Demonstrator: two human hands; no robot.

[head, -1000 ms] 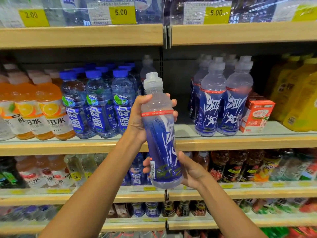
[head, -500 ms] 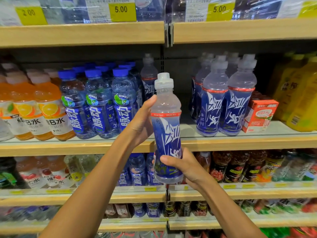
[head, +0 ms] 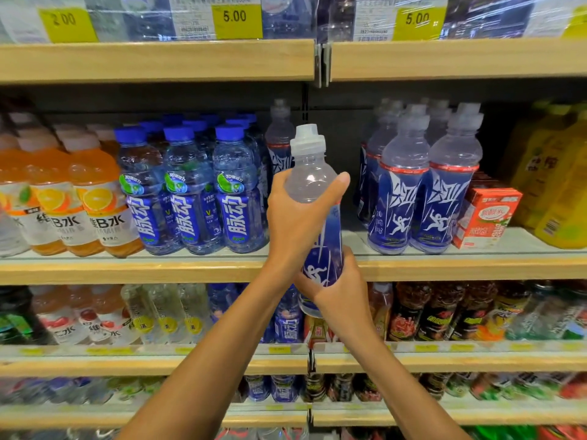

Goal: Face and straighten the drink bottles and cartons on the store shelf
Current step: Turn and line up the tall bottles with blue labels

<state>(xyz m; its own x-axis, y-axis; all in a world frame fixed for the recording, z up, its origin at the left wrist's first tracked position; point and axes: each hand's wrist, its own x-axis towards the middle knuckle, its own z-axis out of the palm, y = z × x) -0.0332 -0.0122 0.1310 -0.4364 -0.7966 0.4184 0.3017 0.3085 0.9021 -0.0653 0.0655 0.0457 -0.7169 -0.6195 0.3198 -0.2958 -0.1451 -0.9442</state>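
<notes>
head view: the sports bottle [head: 313, 173], with its clear cap and blue label, is held upright in the air in front of the middle shelf [head: 158, 268]. it sits before the gap between the blue-capped water bottles [head: 187, 192] and the two matching bottles [head: 422, 198] standing at the shelf front. the left hand [head: 297, 217] grasps its shoulder, thumb across the clear part. the right hand [head: 336, 287] wraps around its lower body, and the white running figure on the label faces the camera. a red carton [head: 486, 214] stands just beside the matching pair. orange drink bottles [head: 95, 198] fill the left end and yellow bottles [head: 559, 185] the right.
</notes>
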